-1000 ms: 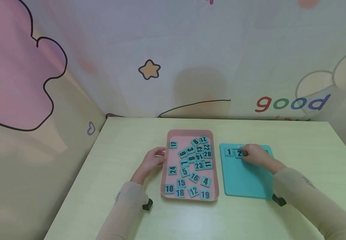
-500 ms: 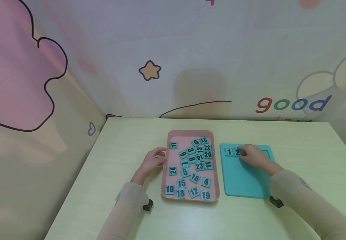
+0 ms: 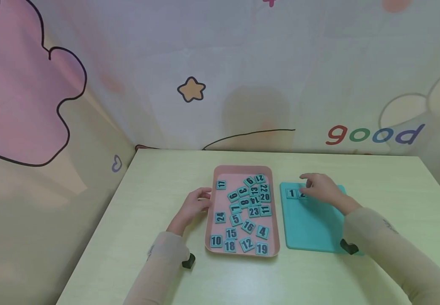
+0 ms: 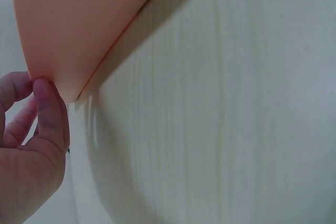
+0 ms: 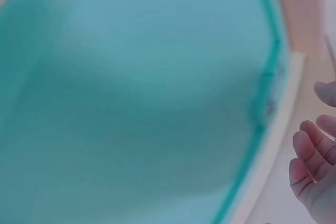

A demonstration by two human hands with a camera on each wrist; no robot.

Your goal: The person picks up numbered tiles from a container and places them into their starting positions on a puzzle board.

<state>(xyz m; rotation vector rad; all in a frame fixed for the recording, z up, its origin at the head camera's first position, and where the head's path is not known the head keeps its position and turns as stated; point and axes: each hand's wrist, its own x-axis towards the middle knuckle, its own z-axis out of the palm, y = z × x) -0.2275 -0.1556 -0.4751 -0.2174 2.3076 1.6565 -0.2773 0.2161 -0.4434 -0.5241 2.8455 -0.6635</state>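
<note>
On the left of the pink tray (image 3: 242, 169), my left hand (image 3: 194, 206) holds its side, with the thumb (image 4: 48, 100) against the outer wall in the left wrist view. Light-blue number tiles lie scattered in the tray, among them tile 24 (image 3: 220, 217) and tile 4 (image 3: 262, 232). To the right is a teal board (image 3: 311, 233). Tile 1 (image 3: 291, 193) and tile 2 (image 3: 301, 194) sit side by side at its upper left; the fingers partly cover tile 2. My right hand (image 3: 323, 189) is over the board's top edge, thumb and fingers spread apart, holding nothing.
Tray and board lie side by side with a narrow strip of pale wooden table (image 3: 166, 169) between them. Behind the table stands a wall with a printed cloth (image 3: 147, 84). A dark wrist strap piece (image 3: 348, 246) shows under the right sleeve.
My right hand pressed and slid tile 2 left against tile 1, then let go and lifted with fingers spread. The left hand stays at the tray.
</note>
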